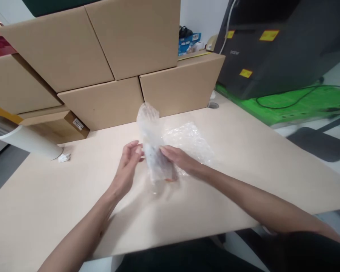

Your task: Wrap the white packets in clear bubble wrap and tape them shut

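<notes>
A bundle in cloudy bubble wrap point(155, 151) is held tilted above the table, its loose upper end pointing toward the boxes. What lies inside is blurred; a small orange-red patch shows at its lower end. My right hand point(180, 158) grips the bundle from the right, thumb on its near face and fingers hidden behind. At the bundle's left edge is my left hand point(127, 160), its fingers loosely curled and apart, the tips close to the plastic. Behind the right hand, a flat sheet of clear bubble wrap point(194, 139) lies on the table.
Stacked cardboard boxes point(102, 104) line the back of the pale table point(215, 204). On the left lie a white roll point(34, 141), a small open carton point(56, 128) and a crumpled white scrap point(64, 157). A dark machine point(272, 49) stands on a green pallet point(300, 104) at right.
</notes>
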Motion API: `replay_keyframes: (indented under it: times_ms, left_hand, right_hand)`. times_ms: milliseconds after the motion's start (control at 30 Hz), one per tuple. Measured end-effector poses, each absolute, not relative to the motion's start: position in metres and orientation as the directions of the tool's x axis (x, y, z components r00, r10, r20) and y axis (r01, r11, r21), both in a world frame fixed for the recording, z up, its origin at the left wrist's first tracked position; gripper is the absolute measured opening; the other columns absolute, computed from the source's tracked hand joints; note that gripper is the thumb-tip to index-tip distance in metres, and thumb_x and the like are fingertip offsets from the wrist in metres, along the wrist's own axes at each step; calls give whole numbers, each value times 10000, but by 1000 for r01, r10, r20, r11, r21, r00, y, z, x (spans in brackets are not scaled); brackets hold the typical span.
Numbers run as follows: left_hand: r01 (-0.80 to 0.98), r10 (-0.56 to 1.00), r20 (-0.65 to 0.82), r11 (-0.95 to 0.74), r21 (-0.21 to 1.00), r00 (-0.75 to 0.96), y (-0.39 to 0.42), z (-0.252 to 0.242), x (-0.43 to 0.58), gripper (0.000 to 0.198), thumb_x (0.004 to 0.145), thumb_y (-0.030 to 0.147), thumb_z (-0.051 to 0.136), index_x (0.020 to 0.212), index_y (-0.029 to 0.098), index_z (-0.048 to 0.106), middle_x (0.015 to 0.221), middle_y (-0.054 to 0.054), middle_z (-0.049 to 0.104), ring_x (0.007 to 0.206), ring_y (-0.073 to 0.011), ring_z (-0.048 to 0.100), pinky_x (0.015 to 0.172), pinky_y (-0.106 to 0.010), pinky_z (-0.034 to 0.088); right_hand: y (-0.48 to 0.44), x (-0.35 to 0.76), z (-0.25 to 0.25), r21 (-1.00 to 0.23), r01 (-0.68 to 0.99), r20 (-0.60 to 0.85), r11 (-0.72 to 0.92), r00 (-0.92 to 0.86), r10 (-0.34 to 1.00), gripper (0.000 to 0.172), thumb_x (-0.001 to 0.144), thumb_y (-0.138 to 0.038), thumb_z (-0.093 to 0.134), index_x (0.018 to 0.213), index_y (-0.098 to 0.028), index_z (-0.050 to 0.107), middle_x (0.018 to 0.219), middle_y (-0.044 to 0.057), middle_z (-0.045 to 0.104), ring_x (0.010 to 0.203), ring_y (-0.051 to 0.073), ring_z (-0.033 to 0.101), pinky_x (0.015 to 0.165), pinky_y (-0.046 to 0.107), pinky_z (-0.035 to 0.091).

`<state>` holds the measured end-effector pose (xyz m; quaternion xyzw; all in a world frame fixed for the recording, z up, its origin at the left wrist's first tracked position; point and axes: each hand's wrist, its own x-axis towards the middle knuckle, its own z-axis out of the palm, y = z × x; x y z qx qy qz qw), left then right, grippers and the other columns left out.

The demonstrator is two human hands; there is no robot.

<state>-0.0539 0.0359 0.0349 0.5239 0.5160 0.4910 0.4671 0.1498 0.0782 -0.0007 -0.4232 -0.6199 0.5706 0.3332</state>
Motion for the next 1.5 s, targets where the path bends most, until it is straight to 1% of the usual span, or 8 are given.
replay_keyframes:
  times_ms: [133,267,433,633,1000,1200,1367,1500]
  left_hand:
    - [281,937,172,-260,924,304,50,31,-7,369,973,481,476,1243,240,545,1512,-102,469,1394,-262,424,1152,-455,303]
    - [504,857,129,-407,762,498,69,17,32,488,981,482,418,1398,244,503,1591,-106,372,1476,-340,280,1178,-571,188]
    - [709,828,-27,-463,532,560,78,-2,61,530,979,540,394,1447,304,474,1630,-72,302,1486,-432,191,1127,-664,179]
    - [745,818,17,-532,402,575,77,-14,67,513,985,544,408,1416,288,516,1610,-82,343,1465,-432,234,1118,-638,209]
    - [720,884,249,-467,513,396,93,38,-8,616,921,541,553,1476,287,467,1648,-81,254,1521,-416,85,1172,-655,4]
    - [99,839,2,-67,993,544,59,60,-68,725,794,643,669,1422,306,532,1446,-109,550,1301,-374,529,1012,-492,485]
    - [-113,984,-119,134,984,131,49,30,-80,656,685,454,832,1237,223,564,1093,-94,712,983,-268,685,830,-369,542]
    - [-74,969,-138,125,989,-206,68,-2,-92,766,730,413,797,1337,241,363,932,-10,643,739,-140,635,694,-281,510]
  right_hand:
    - [77,179,5,-968,-101,-177,-231,-379,908,436,823,-588,616,990,-195,705,932,62,700,838,209,617,747,333,474]
    - [78,224,-2,-982,-13,-186,-189,-124,975,390,690,-504,722,910,-182,721,788,37,665,714,194,578,649,315,442]
    - [96,263,-17,-958,285,20,-40,205,979,383,708,-487,700,969,-207,707,946,60,679,879,233,598,784,359,471]
    - [132,244,-15,-973,111,-189,-203,122,974,402,633,-478,809,858,-185,653,802,29,681,745,192,603,659,311,471]
    - [83,216,31,-943,-184,-202,-277,-345,917,395,574,-344,878,899,-187,717,830,51,738,721,208,677,692,353,531]
    - [66,190,47,-952,-243,-94,-185,-343,935,377,612,-407,859,886,-205,698,786,31,715,677,202,655,622,340,506]
    - [84,145,28,-940,-273,-127,-203,-273,954,364,642,-449,842,779,-197,619,705,-8,646,607,140,576,591,295,464]
    - [103,114,-1,-993,-35,-108,-116,-187,976,361,755,-507,732,884,-198,596,829,33,650,738,190,611,678,348,509]
